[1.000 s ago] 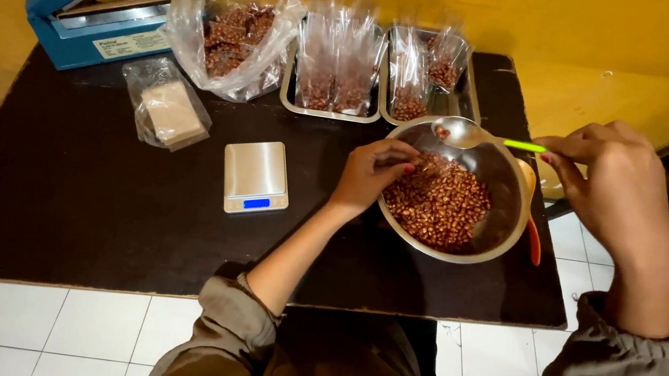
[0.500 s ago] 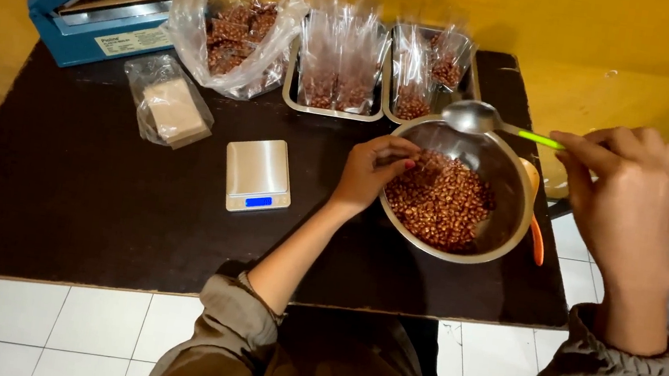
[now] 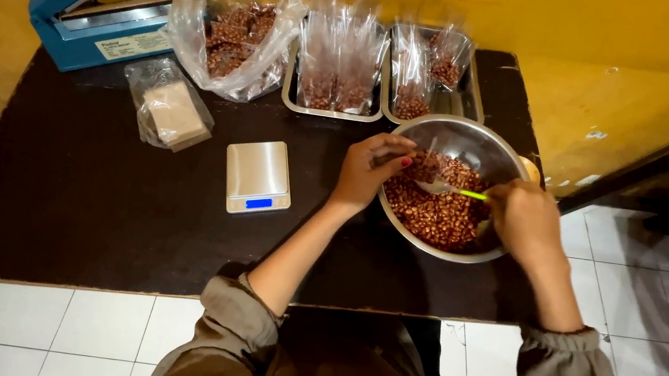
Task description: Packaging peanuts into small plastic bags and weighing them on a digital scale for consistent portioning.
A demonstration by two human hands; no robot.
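Observation:
A steel bowl [image 3: 463, 123] of brown roasted peanuts [image 3: 433, 217] stands at the right of a dark table [image 3: 94, 209]. My right hand [image 3: 522, 221] holds a spoon with a green handle [image 3: 447, 189], its scoop dipped into the peanuts. My left hand [image 3: 370, 171] sits at the bowl's left rim with its fingers pinched on what looks like a small clear pouch [image 3: 427, 159] held over the nuts; the pouch is hard to make out.
A small silver scale [image 3: 258, 175] lies left of the bowl. At the back are two steel trays [image 3: 370, 118] of filled pouches, a big clear bag of peanuts [image 3: 234, 35], a blue heat sealer [image 3: 97, 10] and a packet of empty pouches [image 3: 170, 108]. White floor tiles lie below.
My right hand has come down from beyond the bowl's right rim and lowered the raised spoon into the peanuts. My left hand stays at the bowl's left rim.

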